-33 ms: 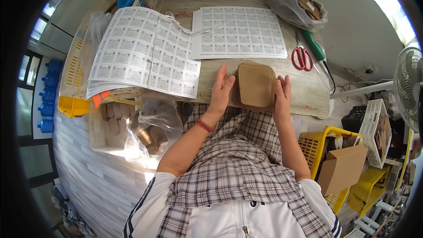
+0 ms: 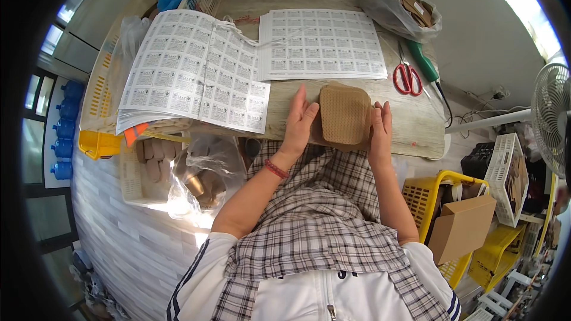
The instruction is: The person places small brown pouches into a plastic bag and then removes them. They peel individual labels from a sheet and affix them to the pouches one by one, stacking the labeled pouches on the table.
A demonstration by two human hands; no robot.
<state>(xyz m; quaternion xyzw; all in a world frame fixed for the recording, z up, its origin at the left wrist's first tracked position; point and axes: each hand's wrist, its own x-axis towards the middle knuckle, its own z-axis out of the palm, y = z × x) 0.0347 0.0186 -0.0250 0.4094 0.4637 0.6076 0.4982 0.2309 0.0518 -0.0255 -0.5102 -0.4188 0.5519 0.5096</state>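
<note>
A stack of brown, rounded-square pieces with a dotted texture (image 2: 345,116) is at the front edge of the table, between my two hands. To its left, my left hand (image 2: 300,120) is open with fingers stretched upward, its thumb close to the stack's side. My right hand (image 2: 380,131) lies along the right side, fingers extended and touching or nearly touching the edge. What the stack rests on underneath is hidden.
Printed label sheets (image 2: 324,44) lie across the back, with another pile (image 2: 190,71) to the left. Red-handled scissors (image 2: 407,79) and a green corded tool (image 2: 423,61) are at right. A plastic bag (image 2: 380,6) stands behind. Yellow crates (image 2: 420,196) and a fan (image 2: 550,119) are further right.
</note>
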